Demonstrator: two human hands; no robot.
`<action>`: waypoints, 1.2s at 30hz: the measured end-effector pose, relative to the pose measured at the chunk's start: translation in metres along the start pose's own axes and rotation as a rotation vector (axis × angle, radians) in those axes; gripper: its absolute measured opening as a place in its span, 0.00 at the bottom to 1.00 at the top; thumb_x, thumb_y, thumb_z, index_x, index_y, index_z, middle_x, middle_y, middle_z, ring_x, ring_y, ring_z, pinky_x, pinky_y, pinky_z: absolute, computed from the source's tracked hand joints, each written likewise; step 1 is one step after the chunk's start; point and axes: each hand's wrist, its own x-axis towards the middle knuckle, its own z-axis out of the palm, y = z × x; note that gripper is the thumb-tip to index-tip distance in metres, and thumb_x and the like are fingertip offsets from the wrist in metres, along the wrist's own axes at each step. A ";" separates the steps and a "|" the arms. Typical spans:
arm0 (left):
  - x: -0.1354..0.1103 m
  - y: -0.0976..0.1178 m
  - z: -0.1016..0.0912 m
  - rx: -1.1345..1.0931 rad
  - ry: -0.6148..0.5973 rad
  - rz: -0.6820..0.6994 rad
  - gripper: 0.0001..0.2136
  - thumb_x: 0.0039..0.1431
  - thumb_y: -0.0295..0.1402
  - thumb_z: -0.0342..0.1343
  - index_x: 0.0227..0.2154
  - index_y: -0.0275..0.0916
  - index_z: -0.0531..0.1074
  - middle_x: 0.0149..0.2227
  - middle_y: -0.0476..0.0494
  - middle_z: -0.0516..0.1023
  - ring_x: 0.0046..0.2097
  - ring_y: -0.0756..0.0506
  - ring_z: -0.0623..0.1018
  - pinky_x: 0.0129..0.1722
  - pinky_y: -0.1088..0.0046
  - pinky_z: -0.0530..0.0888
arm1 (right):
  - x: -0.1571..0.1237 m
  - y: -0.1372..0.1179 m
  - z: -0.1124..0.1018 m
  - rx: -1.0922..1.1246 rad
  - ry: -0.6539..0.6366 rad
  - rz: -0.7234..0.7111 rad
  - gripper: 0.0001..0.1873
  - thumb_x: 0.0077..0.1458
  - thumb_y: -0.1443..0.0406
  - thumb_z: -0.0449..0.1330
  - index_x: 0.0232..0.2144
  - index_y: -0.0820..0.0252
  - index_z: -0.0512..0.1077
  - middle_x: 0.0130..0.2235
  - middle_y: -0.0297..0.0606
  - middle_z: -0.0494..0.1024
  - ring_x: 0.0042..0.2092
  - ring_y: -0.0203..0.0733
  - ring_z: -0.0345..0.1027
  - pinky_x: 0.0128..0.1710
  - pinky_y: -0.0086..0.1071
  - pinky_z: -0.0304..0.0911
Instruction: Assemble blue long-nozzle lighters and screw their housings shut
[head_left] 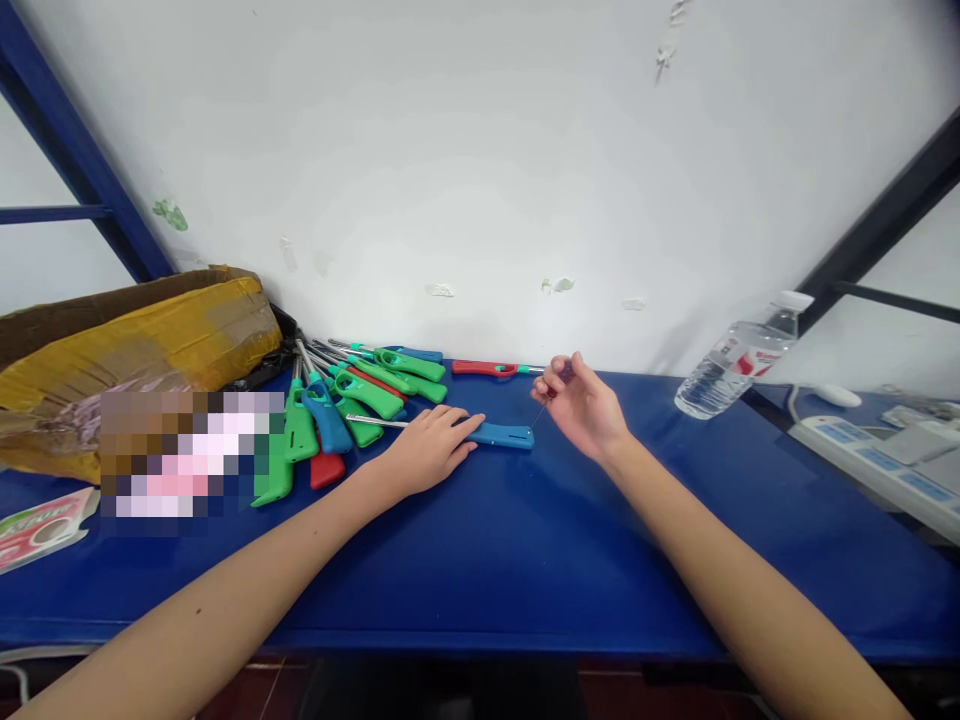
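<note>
A blue long-necked gas lighter (504, 435) lies on the table with its metal tube pointing left. My left hand (429, 450) grips it from above, fingers across its middle and thumb on the near side, covering the trigger part. My right hand (589, 405) is raised just beyond the handle end, palm partly turned up. Its fingers are closed on a thin-shafted tool with a dark red handle (553, 392). The shaft slants down to the lighter's right end; whether its tip touches or enters there I cannot tell.
Several green, blue and red lighters (375, 390) are heaped on the left. A red lighter (484, 369) lies along the wall. Further left is a taped cardboard box (150, 340). A water bottle (739, 355) leans on the right, near a white device (877, 465), on the blue table (525, 560).
</note>
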 end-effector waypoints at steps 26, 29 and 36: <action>0.000 0.000 0.000 -0.016 0.015 0.014 0.19 0.69 0.36 0.45 0.60 0.40 0.62 0.53 0.38 0.71 0.53 0.40 0.70 0.53 0.61 0.68 | 0.004 0.002 0.003 0.016 0.078 -0.009 0.12 0.55 0.56 0.59 0.27 0.55 0.66 0.22 0.28 0.57 0.26 0.37 0.59 0.35 0.33 0.65; 0.000 0.000 0.000 -0.018 0.022 0.021 0.19 0.69 0.36 0.45 0.60 0.40 0.63 0.52 0.38 0.72 0.53 0.40 0.70 0.52 0.61 0.68 | 0.006 0.003 0.002 0.018 0.041 -0.005 0.13 0.57 0.54 0.60 0.27 0.55 0.67 0.21 0.28 0.58 0.26 0.37 0.59 0.35 0.33 0.65; 0.000 0.000 0.001 -0.021 0.033 0.023 0.19 0.69 0.36 0.45 0.60 0.40 0.63 0.52 0.38 0.72 0.53 0.40 0.70 0.52 0.61 0.69 | 0.004 0.004 0.005 -0.009 -0.003 -0.005 0.24 0.58 0.45 0.53 0.22 0.54 0.61 0.18 0.26 0.50 0.21 0.36 0.50 0.31 0.35 0.64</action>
